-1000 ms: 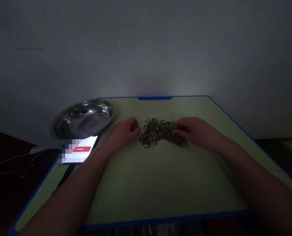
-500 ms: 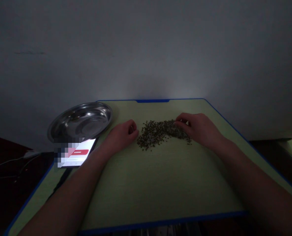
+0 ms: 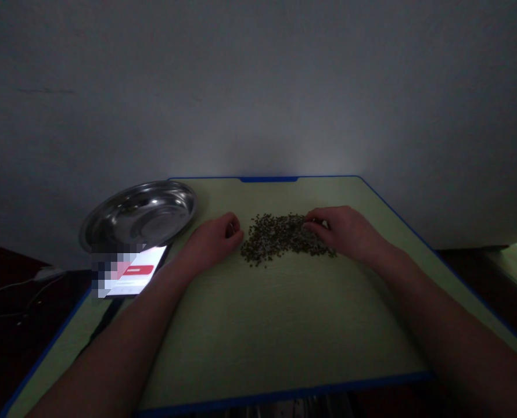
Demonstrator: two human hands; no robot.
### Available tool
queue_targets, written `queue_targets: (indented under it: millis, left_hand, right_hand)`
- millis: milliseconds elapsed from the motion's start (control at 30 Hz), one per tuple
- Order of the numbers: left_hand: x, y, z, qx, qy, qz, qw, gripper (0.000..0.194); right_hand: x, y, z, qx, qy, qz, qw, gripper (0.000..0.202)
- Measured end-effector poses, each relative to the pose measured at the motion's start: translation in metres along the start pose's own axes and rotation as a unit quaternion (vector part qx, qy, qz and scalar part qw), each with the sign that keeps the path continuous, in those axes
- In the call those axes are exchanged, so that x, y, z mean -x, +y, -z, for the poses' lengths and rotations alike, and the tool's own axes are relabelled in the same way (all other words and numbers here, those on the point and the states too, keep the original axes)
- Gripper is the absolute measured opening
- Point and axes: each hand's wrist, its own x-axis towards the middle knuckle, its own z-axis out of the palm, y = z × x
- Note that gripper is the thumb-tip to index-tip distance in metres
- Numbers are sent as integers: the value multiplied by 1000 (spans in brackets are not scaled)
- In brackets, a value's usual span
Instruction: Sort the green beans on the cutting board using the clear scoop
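Observation:
Small dark seeds or grains (image 3: 276, 235) lie spread in a thin layer on the light green table (image 3: 258, 319). My left hand (image 3: 217, 238) rests at the left edge of the seeds with its fingers curled; whatever is inside them, if anything, is too small to name. Over the right part of the seeds is my right hand (image 3: 339, 229), thumb and fingers pinched together at the seeds. What the pinch holds cannot be made out.
A shiny metal basin (image 3: 143, 217) stands at the table's back left. A phone with a lit screen (image 3: 134, 278) lies in front of it, beside my left forearm. Behind the table rises a grey wall (image 3: 262, 87). White cables (image 3: 10, 281) run at the far left.
My right hand has moved slightly left and lower over the seeds, and more distinct seeds show around its fingertips. My left hand has kept its curled pose at nearly the same place.

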Motion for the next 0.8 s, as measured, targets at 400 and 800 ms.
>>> queue_targets:
  millis: [400,800]
  left_hand:
    - [0,2,1,11,-6,-1,1000,16]
    - [-1,1,0,10,-5,1,1000,16]
  right_hand:
    - [3,-8,3,-59,-25,1,998,24]
    - [7,-20,10,-135,-61,23,989,19]
